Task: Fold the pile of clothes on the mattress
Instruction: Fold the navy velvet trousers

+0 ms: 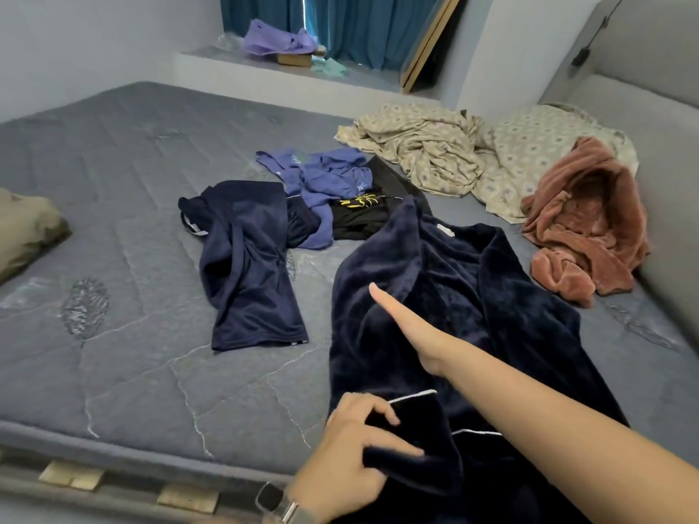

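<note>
Your left hand (357,448) pinches the white-piped hem of the dark fleece robe (446,296) near the mattress (113,259) front edge. Your right hand (408,327) lies flat, fingers straight, on the robe's middle. Left of the robe lie navy shorts (246,266); behind it, a purple top (325,175) and black shirt (359,217); to its right, a pink fleece (582,221).
</note>
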The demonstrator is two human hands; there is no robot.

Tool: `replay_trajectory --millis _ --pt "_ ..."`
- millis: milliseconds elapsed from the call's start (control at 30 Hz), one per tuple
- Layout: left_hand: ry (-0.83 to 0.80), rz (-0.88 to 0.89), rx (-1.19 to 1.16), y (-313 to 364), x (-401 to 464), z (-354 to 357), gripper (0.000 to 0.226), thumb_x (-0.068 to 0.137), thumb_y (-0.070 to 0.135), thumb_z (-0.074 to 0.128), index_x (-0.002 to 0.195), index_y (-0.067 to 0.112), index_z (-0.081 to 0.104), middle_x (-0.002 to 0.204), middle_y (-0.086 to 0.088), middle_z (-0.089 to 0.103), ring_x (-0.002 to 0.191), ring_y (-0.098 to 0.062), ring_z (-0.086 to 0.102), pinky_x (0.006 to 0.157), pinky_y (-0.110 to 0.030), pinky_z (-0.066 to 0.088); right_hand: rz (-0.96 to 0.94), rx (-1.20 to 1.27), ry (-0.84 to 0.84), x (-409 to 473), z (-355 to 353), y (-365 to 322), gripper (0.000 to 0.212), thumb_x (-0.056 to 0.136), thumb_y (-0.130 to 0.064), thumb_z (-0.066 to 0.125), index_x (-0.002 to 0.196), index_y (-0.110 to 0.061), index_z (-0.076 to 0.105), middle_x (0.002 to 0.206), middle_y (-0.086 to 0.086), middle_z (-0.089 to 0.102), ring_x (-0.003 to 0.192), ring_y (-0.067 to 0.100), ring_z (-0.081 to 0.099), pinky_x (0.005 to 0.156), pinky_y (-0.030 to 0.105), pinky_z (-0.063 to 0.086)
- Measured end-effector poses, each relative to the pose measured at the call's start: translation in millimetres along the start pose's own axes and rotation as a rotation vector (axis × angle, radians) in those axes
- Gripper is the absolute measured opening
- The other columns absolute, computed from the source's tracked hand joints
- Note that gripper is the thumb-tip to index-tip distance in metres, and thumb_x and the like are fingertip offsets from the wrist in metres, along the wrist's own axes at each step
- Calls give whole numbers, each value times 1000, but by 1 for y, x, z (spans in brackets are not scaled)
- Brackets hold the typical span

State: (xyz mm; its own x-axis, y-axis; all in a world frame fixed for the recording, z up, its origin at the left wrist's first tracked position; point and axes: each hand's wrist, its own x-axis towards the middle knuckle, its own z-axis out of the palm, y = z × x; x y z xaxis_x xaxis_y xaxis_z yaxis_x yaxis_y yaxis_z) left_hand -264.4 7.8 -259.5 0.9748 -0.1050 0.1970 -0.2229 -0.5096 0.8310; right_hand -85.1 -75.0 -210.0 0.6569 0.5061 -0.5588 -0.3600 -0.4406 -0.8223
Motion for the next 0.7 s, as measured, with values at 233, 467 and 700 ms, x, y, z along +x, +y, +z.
replay_trajectory --millis 233,467,700 --pt "-141 35 117 0 10 16 49 62 17 51 101 38 74 129 29 46 139 13 3 117 -30 -11 -146 -176 565 15 -29 37 42 80 -22 70 118 -14 55 109 -4 63 105 22 62 86 32 51" --pt "-405 -73 443 -20 1 40 39 84 42 33 79 54 69 138 38 28 142 4 16 117 -28 -4 -164 -487 337 -23 -64 98 72 89 -2 59 143 -37 26 130 -3 51 105 16 56 89 24 44" --pt "3 -177 301 5 30 44 20 75 55 46 89 49 60 120 37 22 121 14 24 104 -7 21 -177 -734 361 -4 -91 62 64 84 -37 69 139 -38 37 128 4 42 101 12 47 86 19 37"
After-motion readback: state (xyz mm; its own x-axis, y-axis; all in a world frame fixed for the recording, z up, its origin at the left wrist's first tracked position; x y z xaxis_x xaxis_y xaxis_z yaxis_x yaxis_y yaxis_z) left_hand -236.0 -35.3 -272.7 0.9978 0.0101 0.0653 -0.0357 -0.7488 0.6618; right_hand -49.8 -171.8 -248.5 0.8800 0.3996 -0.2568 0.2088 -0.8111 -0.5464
